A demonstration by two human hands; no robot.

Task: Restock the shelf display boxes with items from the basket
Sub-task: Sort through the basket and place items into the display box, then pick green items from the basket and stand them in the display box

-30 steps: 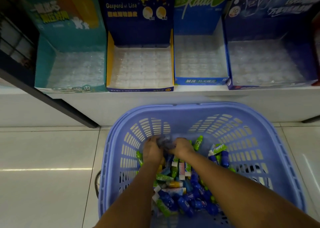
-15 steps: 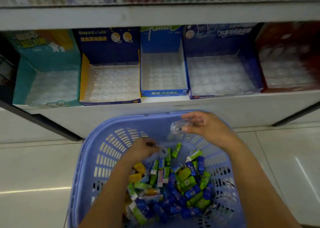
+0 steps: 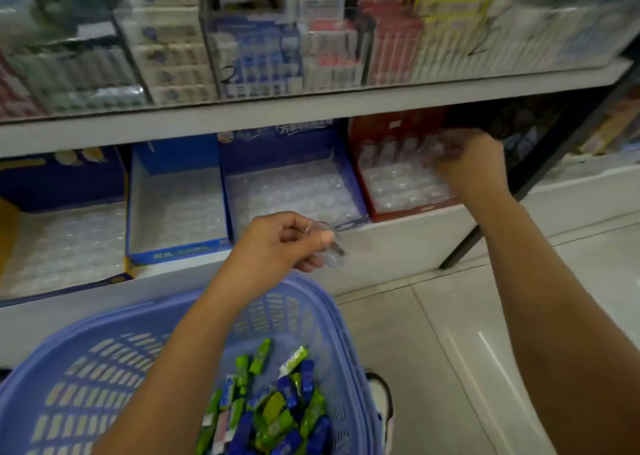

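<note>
A lilac plastic basket (image 3: 339, 319) sits on the floor at the bottom left, holding several small green and blue wrapped items (image 3: 277, 409). My left hand (image 3: 287, 243) hovers above the basket's far rim and pinches a small clear item (image 3: 332, 252). My right hand (image 3: 471, 167) reaches into the red display box (image 3: 412, 208) on the lower shelf, fingers curled around another clear item that is blurred. Left of the red box stand a dark blue box (image 3: 294, 177), a light blue box (image 3: 176, 205) and a yellow-edged blue box (image 3: 59, 219), all lined with clear trays.
The upper shelf (image 3: 311, 108) carries stacked boxed goods behind a clear front. A dark metal upright (image 3: 519, 191) slants down right of the red box. Pale floor tiles (image 3: 450, 333) stretch to the right. A shoe (image 3: 381, 399) shows beside the basket.
Both hands rose out of the basket, each with a clear item. The right hand travelled up and right into the red box; the left lifted above the basket rim. The view swung right.
</note>
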